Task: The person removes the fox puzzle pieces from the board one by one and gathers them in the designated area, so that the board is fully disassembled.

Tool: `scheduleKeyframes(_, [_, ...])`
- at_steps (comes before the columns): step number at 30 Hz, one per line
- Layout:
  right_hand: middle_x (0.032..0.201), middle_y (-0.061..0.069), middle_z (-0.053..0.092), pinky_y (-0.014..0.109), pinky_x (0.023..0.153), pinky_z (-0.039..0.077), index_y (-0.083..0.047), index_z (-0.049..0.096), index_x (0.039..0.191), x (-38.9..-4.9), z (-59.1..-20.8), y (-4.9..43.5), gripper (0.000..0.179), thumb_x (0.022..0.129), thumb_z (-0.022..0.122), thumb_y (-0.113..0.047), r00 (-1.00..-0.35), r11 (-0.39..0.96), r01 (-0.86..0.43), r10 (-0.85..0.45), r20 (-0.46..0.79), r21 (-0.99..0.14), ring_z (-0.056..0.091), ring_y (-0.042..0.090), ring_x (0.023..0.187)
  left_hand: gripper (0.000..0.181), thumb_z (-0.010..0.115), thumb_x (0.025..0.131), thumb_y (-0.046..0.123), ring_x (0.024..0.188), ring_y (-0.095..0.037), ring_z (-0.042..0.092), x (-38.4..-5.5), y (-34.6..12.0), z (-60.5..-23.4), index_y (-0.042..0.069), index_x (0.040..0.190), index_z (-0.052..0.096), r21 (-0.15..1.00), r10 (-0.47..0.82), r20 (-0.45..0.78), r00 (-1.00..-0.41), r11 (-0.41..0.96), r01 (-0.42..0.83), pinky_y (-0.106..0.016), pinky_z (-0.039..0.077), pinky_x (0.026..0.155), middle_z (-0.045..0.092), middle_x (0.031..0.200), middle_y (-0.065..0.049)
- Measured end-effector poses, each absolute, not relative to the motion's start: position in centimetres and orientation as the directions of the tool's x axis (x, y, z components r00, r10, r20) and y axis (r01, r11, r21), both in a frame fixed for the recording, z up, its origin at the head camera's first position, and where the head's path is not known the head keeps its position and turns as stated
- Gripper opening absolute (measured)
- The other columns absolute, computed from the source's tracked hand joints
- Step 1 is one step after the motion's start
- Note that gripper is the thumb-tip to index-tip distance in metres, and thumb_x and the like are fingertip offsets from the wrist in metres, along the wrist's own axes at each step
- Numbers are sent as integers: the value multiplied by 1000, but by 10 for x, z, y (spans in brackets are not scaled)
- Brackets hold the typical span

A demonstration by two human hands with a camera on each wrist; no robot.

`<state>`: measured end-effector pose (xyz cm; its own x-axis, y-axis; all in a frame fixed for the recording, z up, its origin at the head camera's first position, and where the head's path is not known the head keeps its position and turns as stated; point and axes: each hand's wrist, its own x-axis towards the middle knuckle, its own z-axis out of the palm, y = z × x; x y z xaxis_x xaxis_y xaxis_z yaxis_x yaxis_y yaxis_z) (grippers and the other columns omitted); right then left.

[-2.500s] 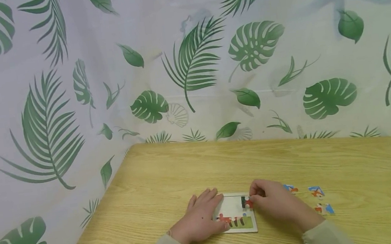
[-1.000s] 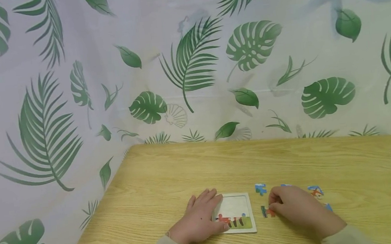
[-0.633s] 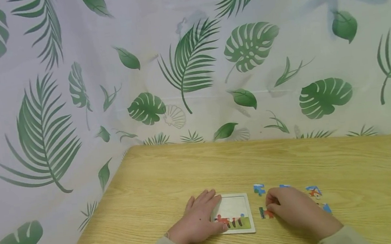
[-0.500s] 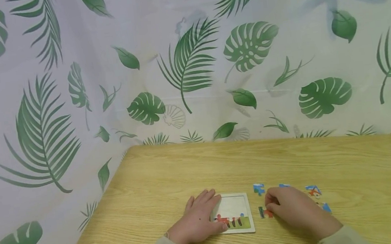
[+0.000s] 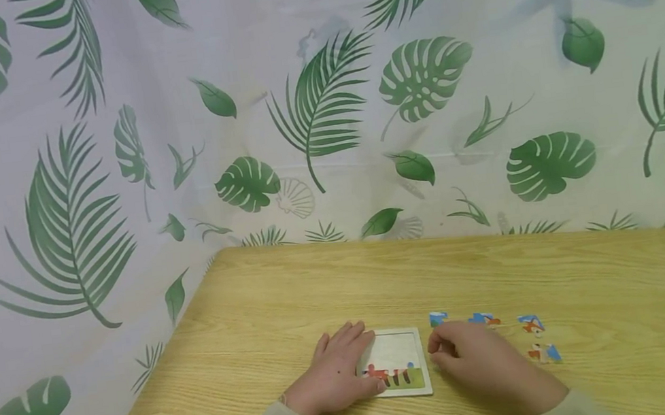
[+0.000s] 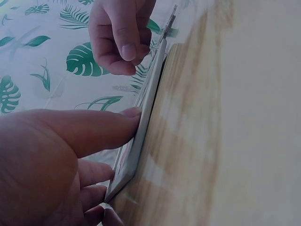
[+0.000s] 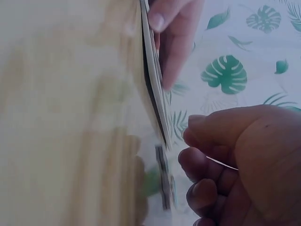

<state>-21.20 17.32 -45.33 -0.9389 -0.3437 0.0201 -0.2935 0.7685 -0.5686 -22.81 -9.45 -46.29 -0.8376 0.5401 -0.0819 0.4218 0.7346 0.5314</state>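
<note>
1. Two bare hands are at work: a left hand (image 5: pixel 336 375) and a right hand (image 5: pixel 473 359).
2. One puzzle tray (image 5: pixel 394 349) lies flat between them, under the left hand's fingers and just left of the right hand's fingertips.
3. Four loose pieces can be counted. A blue-and-green piece (image 5: pixel 437 319) is just beyond the right fingertips, a blue-and-red piece (image 5: pixel 485 319) beyond the knuckles, an orange-and-blue piece (image 5: pixel 530 323) beyond and to the right, and a white, orange and blue piece (image 5: pixel 545 352) right of that hand.
4. One strip of fitted picture (image 5: pixel 410 378) fills the tray's near side by the left thumb; its number of pieces is unclear.
5. Pale rims and a pale bed make up the tray; the strip shows red, dark stripes and green, with red and blue knobs along its far edge.
6. Left fingers are outstretched, resting on the tray without grasping.
7. Right fingers are curled, thumb near forefinger; whether they grip a piece, I cannot tell.
</note>
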Motion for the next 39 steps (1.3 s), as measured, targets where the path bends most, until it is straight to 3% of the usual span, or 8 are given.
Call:
scheduleKeyframes(8, [69,-11,53,27,57,42,-16,70,112,-204,-455,153,25,92,75,-30,-924,745,-304,-381,-5,-593,48,6,60,82,70,88,47,153,-27,18,-228,-95,-464,12,155,41,519,538,-84,-838,742,424,-60,5,119,28,164,-9])
scheduleKeyframes(17, [64,-11,50,27,53,38,-21,73,104,-201,-459,137,20,88,77,-32,-926,792,-331,-378,13,-513,44,6,56,80,68,89,49,152,-27,19,-227,-94,-461,12,155,42,492,526,-80,-847,760,425,-60,6,119,29,164,-8])
scheduleKeyframes(28, [64,-10,49,27,51,36,-21,71,99,-199,-462,134,16,87,79,-29,-933,814,-315,-360,2,-488,43,6,54,80,69,90,49,151,-28,24,-226,-91,-462,11,154,43,477,522,-68,-850,766,432,-61,13,118,34,162,-10])
scheduleKeyframes(39, [64,-9,49,28,53,36,-19,70,98,-194,-459,130,19,86,80,-29,-943,825,-290,-332,1,-485,43,8,55,80,70,89,48,151,-29,23,-226,-90,-461,10,154,44,482,521,-67,-851,764,430,-61,12,118,33,162,-10])
